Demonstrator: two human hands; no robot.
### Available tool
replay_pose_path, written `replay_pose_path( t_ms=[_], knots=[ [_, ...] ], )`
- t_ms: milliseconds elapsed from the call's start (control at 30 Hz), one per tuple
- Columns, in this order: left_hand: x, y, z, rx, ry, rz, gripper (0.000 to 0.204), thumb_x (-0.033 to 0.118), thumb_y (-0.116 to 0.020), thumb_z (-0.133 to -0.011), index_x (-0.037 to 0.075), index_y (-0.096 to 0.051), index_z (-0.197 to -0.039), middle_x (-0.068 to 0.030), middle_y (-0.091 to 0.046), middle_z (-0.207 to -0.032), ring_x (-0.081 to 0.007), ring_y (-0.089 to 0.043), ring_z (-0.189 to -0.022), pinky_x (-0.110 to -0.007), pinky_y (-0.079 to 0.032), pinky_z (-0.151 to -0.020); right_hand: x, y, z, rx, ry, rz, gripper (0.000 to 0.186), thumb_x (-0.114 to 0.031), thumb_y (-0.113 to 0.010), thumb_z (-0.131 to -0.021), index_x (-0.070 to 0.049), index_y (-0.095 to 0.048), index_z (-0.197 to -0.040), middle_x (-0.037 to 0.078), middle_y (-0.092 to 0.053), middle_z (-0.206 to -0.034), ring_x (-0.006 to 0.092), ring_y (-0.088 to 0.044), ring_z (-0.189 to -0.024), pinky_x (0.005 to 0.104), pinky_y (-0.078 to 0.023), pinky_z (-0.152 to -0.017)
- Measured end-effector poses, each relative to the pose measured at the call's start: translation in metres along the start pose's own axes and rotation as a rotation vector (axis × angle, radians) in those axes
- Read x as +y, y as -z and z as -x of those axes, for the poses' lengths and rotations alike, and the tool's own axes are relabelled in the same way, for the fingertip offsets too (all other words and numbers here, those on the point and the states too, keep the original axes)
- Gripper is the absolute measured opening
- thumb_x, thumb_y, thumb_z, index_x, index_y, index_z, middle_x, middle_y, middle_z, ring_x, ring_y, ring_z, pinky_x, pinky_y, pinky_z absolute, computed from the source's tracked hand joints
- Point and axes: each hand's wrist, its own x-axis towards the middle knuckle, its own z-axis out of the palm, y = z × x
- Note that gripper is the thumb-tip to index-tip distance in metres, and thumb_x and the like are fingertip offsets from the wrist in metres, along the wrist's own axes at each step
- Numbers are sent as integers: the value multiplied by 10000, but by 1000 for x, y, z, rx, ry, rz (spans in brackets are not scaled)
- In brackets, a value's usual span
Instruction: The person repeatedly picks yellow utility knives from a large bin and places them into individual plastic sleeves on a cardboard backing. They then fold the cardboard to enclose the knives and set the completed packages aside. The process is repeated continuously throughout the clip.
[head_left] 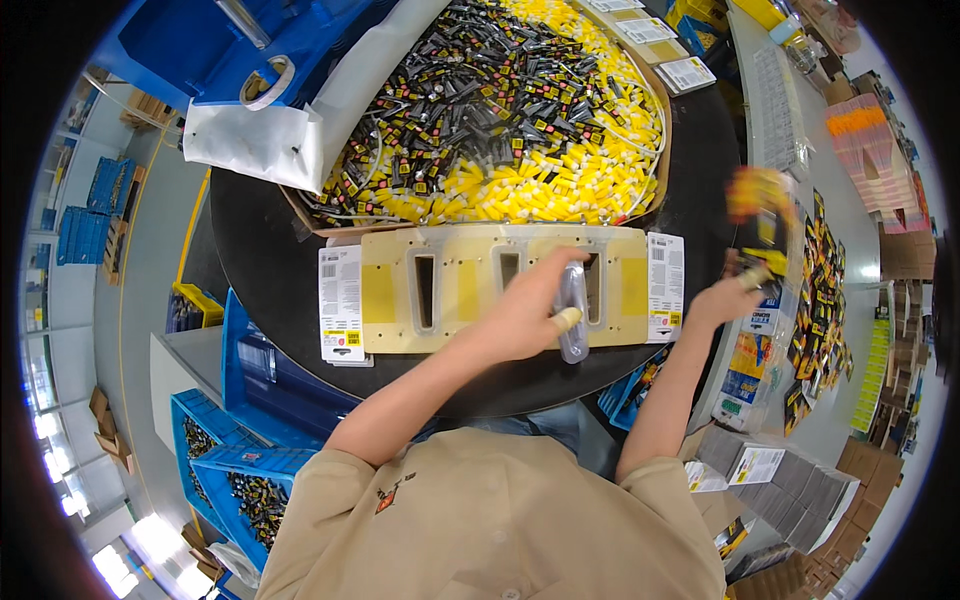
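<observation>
My left hand [530,310], with a pale yellow cot on one finger, grips an empty clear plastic blister shell [572,340] over the right slot of a pale yellow slotted jig [382,310]. Two slots show to its left. White printed cards [341,290] lie at both ends of the jig. My right hand [728,298], also with a finger cot, is out to the right, closed on a motion-blurred yellow, orange and black card pack [760,210] above a pile of similar packs [810,330].
A large open bin [295,208] of small black and yellow tubes stands behind the jig on a round black table [250,250]. Blue crates [205,400] are at lower left. Stacked grey cards [800,505] sit at lower right. A side bench [855,290] runs along the right.
</observation>
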Motion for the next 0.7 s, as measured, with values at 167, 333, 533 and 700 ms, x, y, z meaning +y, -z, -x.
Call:
replay_pose_path(
  t_ms=[167,333,533,700],
  knots=[
    [-27,-42,-41,16,-2,-120,577,85,-734,-773,77,-439,-1268,-237,-622,-1049,-420,-608,-995,-468,-492,-848,28,-66,-24,-111,195,217,235,-137,-530,-957,15,-609,-1117,134,-662,-1061,207,-661,-845,297,-542,-694],
    [-29,-54,-57,72,123,-220,568,181,-803,-735,20,-475,-1170,-246,-646,-937,-447,-625,-909,-484,-502,-791,87,-173,58,-1106,386,447,256,-168,-687,-865,-61,-683,-1098,174,-607,-1053,337,-622,-959,383,-494,-869],
    [-28,-54,-62,171,258,-401,609,267,-827,-733,-22,-458,-1121,-270,-642,-893,-456,-637,-836,-490,-515,-717,79,-199,84,-1250,615,601,245,-171,-703,-875,-78,-648,-1095,130,-622,-961,305,-618,-832,371,-505,-753],
    [-37,-24,-33,220,47,-187,557,202,-800,-765,39,-451,-1169,-219,-650,-881,-407,-652,-810,-426,-533,-692,14,-115,75,-1318,-59,365,276,-79,-671,-895,-68,-630,-1168,48,-594,-768,102,-584,-697,257,-468,-614]
  ],
)
